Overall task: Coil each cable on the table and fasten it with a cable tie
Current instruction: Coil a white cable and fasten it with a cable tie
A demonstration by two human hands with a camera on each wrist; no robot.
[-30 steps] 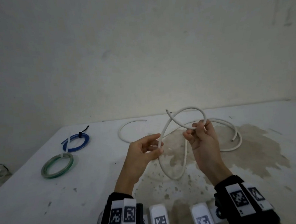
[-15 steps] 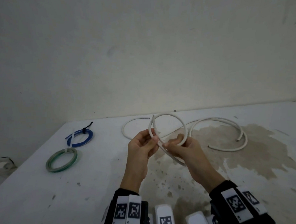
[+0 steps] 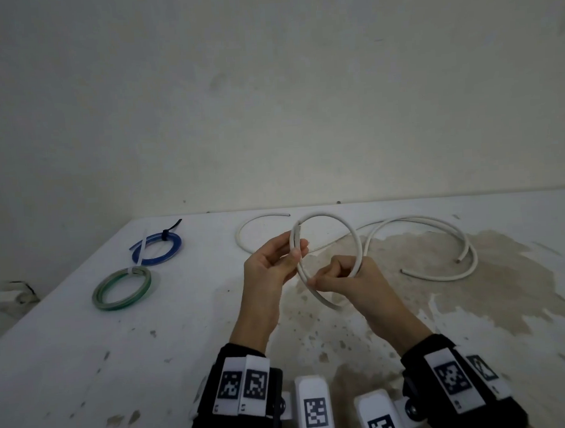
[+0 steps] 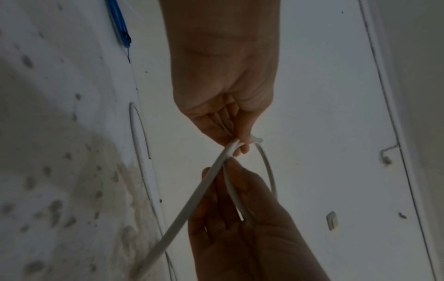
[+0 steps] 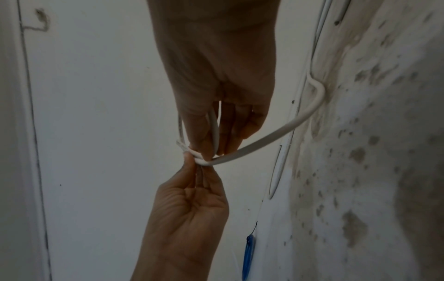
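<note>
We've got the first loop of the white cable up off the table, left hand pinching the free end, right hand curled round the crossing. Best bet, we reckon: keep that pinch tight and match every new loop's size, feeding slack from the tail lying on the table.

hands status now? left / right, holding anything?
Left hand: closed, pinching the white cable near its end.
Right hand: closed, gripping the same cable's loop.

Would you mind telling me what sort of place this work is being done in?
Probably a bare workroom or utility space, not a tidy office: a stained, chipped white table against a plain scuffed wall, with only tied cable coils and loose white cable on it.
</note>
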